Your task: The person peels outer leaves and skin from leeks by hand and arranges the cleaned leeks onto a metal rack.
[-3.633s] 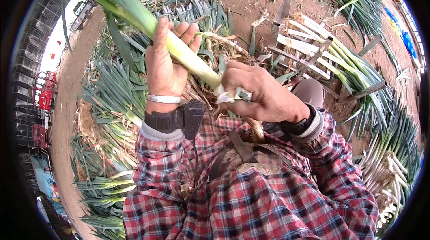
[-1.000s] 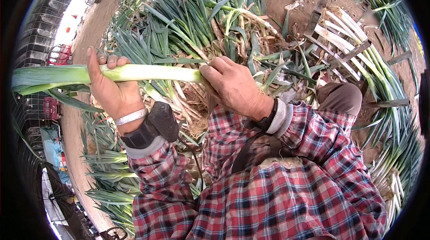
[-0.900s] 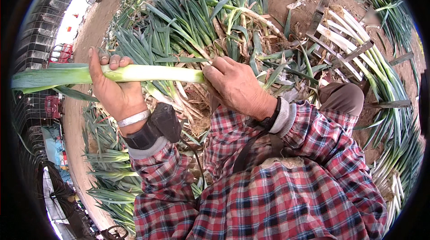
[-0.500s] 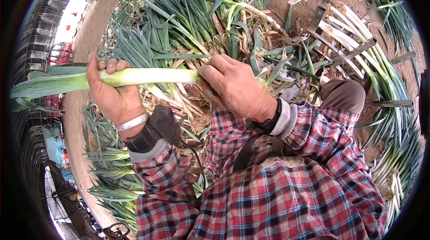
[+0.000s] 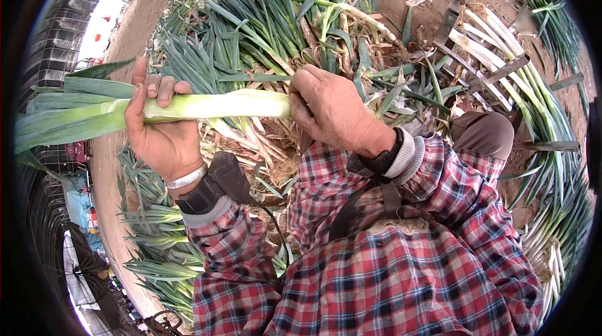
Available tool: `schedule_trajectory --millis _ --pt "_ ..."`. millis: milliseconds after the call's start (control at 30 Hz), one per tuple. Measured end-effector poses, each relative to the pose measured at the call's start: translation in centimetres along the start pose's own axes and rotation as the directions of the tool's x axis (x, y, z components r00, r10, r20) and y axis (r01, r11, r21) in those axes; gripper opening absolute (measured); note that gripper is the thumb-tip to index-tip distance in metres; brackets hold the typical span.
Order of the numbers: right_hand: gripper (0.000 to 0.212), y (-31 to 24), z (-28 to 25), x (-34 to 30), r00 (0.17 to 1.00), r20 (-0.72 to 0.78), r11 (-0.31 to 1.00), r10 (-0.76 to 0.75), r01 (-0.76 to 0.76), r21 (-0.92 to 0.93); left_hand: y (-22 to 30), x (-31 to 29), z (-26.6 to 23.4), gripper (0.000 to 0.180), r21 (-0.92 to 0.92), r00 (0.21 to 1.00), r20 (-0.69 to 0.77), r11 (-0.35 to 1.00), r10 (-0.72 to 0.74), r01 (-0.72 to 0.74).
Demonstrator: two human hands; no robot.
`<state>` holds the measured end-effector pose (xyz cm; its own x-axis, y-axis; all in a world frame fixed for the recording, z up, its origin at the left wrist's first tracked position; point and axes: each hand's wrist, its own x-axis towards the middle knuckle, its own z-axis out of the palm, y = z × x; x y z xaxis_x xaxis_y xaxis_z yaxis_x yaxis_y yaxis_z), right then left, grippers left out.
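Note:
A thick leek [image 5: 219,105] lies level across both my hands, its green leaves fanning out to the left and its pale shaft pointing right. My left hand [image 5: 164,123] holds it where the leaves begin, palm up, with the thumb on the near side and the fingers curled over the top. The fingers of my right hand [image 5: 335,110] are closed round the white end, hiding its tip and any roots. Below the shaft, a pile of leeks with pale stems and tangled roots [image 5: 257,141] shows between my arms.
A large heap of leeks [image 5: 263,29] covers the ground ahead. At the right, a metal rack [image 5: 483,76] bears a bundle of long leeks [image 5: 539,104], with more bunches beside it. Further bunches [image 5: 160,242] lie along the left. My knee [image 5: 481,135] juts out near the rack.
Both hands have shifted slightly right with the leek. Its leaves are spread wider, and the shaft appears turned a little, with a raised edge of outer layer on top.

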<state>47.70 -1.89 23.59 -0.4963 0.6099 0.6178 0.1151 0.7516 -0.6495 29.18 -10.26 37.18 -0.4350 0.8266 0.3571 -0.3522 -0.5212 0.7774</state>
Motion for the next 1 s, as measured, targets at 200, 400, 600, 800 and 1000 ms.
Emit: schedule_trajectory --millis 200,400,600,800,1000 --pt "0.021 2.1 -0.6 -0.8 0.857 0.185 0.696 0.482 -0.502 0.513 -0.1 0.4 -0.2 0.061 0.011 0.98 0.189 0.998 -0.06 0.059" --pt "0.014 1.7 0.1 -1.1 0.77 0.359 -0.089 0.528 -0.37 0.925 0.5 1.3 -1.4 0.064 -0.165 0.944 0.328 0.983 -0.026 0.084" --pt "0.017 7.6 -5.2 -7.4 0.932 0.322 0.966 0.163 -0.217 0.137 4.6 4.2 -3.7 0.056 -0.242 0.989 0.131 0.966 -0.066 0.097" --pt "0.024 12.1 -6.5 -15.0 0.761 0.323 0.772 0.563 -0.344 -0.534 6.9 3.9 -3.9 0.036 -0.005 0.993 -0.111 0.999 -0.048 0.048" --pt "0.031 0.3 -1.1 -3.0 0.998 0.015 0.96 0.069 -0.07 0.271 4.1 3.1 0.8 0.028 0.087 0.991 -0.131 0.996 0.035 -0.024"
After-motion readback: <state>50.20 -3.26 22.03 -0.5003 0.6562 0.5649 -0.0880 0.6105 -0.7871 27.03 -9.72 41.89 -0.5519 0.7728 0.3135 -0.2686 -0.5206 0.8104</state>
